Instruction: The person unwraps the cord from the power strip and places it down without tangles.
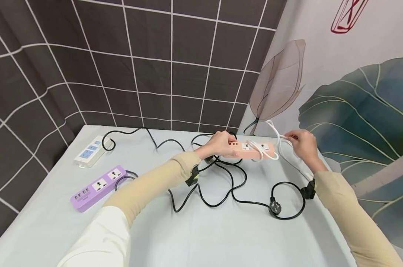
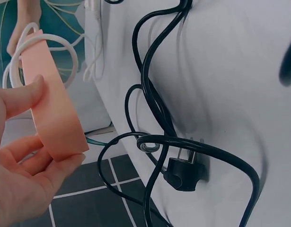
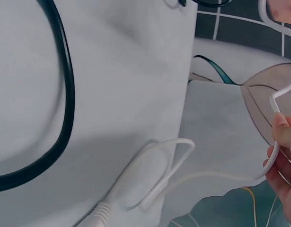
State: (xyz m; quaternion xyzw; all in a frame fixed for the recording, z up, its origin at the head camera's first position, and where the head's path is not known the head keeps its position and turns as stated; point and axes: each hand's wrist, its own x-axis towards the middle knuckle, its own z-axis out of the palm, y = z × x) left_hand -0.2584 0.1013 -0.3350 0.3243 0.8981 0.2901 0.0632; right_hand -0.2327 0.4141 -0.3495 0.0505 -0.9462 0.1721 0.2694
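Observation:
My left hand grips the left end of a pink power strip, held up over the back of the table. In the left wrist view, thumb and fingers close around the strip's sides. Loops of white cord wrap around its right part. To the right, my right hand pinches the same white cord between thumb and fingers. From there the cord trails down to a white ribbed end lying on the table, seen in the right wrist view.
A purple power strip and a white one with blue sockets lie at the left. Tangled black cords cross the middle, with a black plug at the right. A dark gridded curtain hangs behind the table.

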